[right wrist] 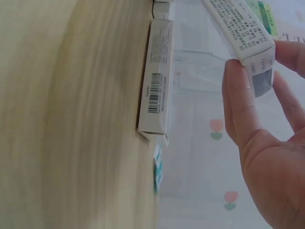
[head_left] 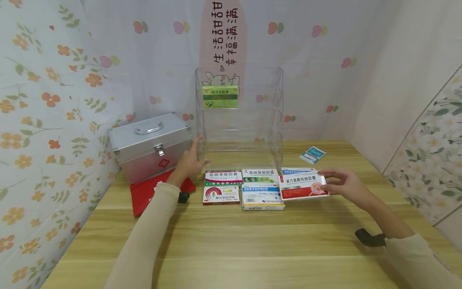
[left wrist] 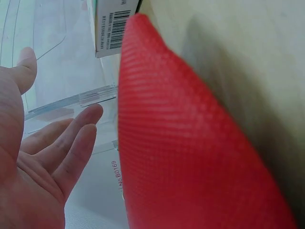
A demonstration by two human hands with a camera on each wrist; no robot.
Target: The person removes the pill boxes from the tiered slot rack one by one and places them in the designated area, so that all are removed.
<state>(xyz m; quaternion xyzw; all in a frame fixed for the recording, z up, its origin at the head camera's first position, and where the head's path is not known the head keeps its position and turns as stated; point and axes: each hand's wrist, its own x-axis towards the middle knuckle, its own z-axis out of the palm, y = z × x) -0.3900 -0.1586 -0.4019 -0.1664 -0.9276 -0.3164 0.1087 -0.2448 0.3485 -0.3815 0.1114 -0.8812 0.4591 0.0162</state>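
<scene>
My right hand [head_left: 343, 186] pinches the right end of a red and white medicine box [head_left: 301, 192]. In the right wrist view this held box [right wrist: 245, 33] is raised off the wood, thumb and fingers on its end. Below it lies a blue and white medicine box [head_left: 294, 171], partly covered in the head view. My left hand [head_left: 191, 162] is at the lower left side of a clear tiered display rack [head_left: 249, 156], fingers loosely extended. The left wrist view shows that hand [left wrist: 43, 157] with fingers spread beside the rack's edge. A green medicine box [head_left: 220, 97] stands in an upper tier, at the left.
Two rows of medicine boxes [head_left: 221, 195] [head_left: 261, 196] lie before the rack. At the left, a silver case [head_left: 153, 140] stands behind a red cloth-like pouch [head_left: 144, 196], under my left forearm. A small teal and white packet [head_left: 313, 155] lies at the back right of the wooden table [head_left: 231, 249].
</scene>
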